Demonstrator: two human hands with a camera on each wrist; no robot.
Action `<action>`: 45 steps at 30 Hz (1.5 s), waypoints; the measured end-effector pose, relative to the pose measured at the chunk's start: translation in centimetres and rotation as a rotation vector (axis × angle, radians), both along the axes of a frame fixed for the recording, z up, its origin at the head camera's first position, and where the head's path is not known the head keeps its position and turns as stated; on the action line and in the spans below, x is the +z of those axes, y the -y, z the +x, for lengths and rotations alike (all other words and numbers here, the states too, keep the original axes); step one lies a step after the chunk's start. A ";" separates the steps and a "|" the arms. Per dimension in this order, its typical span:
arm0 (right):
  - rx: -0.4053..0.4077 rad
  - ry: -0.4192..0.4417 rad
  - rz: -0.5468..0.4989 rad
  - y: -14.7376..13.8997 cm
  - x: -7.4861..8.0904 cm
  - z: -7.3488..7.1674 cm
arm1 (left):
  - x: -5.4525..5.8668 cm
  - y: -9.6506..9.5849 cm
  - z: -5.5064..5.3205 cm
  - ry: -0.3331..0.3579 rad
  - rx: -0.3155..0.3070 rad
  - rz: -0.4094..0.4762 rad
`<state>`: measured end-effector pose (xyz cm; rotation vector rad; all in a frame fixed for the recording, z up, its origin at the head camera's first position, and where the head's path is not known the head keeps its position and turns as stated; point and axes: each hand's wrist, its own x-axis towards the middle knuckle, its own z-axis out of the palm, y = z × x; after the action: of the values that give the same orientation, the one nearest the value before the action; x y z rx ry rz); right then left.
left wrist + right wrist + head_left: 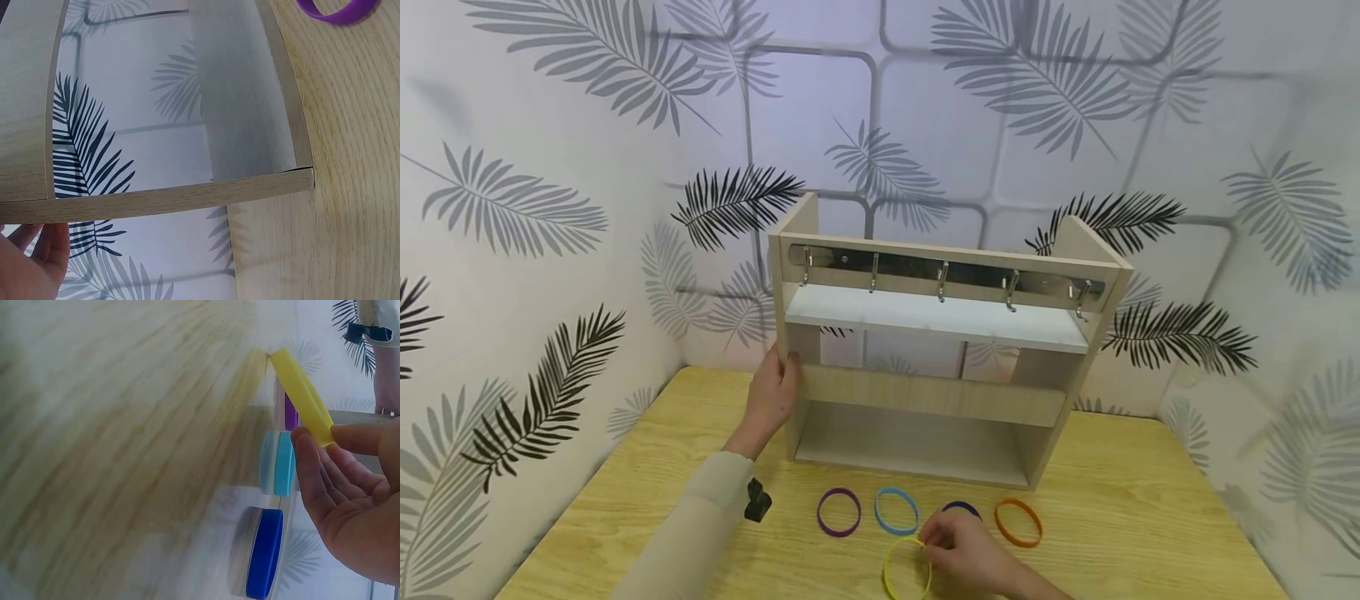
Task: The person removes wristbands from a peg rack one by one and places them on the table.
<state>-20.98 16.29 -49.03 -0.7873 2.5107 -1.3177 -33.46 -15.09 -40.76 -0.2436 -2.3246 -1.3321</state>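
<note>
A yellow silicone wristband is pinched between the thumb and fingers of my right hand; in the right wrist view it tilts, its far edge meeting the table. My left hand holds the left side panel of a pale wooden shelf rack. In the left wrist view, the left hand's fingers touch that panel's edge. Several metal hooks line the rack's top rail, with nothing hung on them. A dark blue wristband is partly hidden behind my right hand.
Purple, light blue and orange wristbands lie in a row before the rack on the wood-grain table. Leaf-patterned walls stand behind and at both sides. A dark strap piece sits at the left sleeve.
</note>
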 end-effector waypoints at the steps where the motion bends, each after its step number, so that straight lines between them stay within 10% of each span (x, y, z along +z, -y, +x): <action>1: 0.006 0.008 0.000 0.0 -0.1 -0.1 | 0.0 0.0 0.0 0.000 0.002 -0.002; 45: -0.015 0.064 0.029 1.8 -1.2 -0.4 | -0.2 0.1 -0.1 -0.002 -0.009 -0.007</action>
<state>-21.38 14.48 -50.20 -0.7098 2.4850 -1.2868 -33.56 -15.19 -41.00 -0.2578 -2.3296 -1.3285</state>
